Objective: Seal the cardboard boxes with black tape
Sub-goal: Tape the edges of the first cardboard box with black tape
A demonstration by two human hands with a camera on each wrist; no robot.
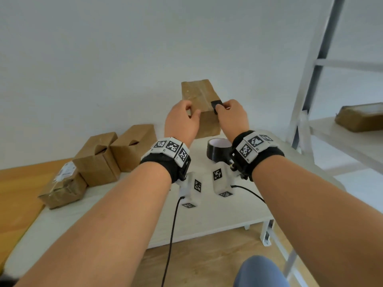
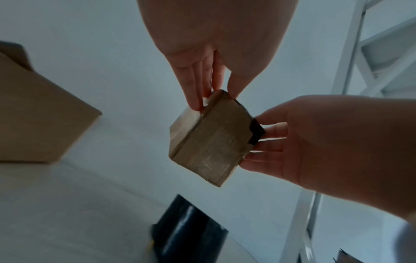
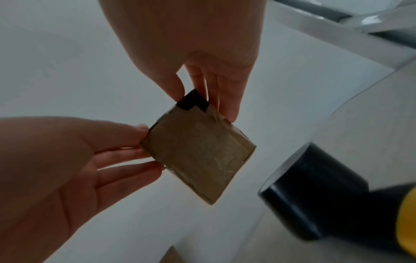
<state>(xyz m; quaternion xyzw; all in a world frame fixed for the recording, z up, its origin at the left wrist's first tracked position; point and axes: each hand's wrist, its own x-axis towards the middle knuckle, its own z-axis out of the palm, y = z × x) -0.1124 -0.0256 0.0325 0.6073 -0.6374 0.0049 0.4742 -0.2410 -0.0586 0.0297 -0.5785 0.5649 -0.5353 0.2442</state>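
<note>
A small brown cardboard box [image 1: 204,112] is held up above the white table [image 1: 103,220], tilted on a corner. My left hand [image 1: 191,111] pinches its left side between thumb and fingers; the left wrist view shows this hand [image 2: 216,99] at the box's [image 2: 209,140] upper corner. My right hand [image 1: 221,107] pinches the right corner, where a short strip of black tape [image 1: 216,104] wraps over the edge. In the right wrist view my right hand's thumb and fingers [image 3: 204,106] close on that taped corner [image 3: 193,101]. The black tape roll [image 1: 217,150] stands on the table below the box.
Two open-flapped cardboard boxes [image 1: 97,160] [image 1: 134,146] and a film-wrapped parcel [image 1: 62,185] sit at the table's left. An orange surface [image 1: 16,193] adjoins the table there. A grey metal rack [image 1: 310,79] stands at right, with a brown parcel [image 1: 360,117] on its shelf.
</note>
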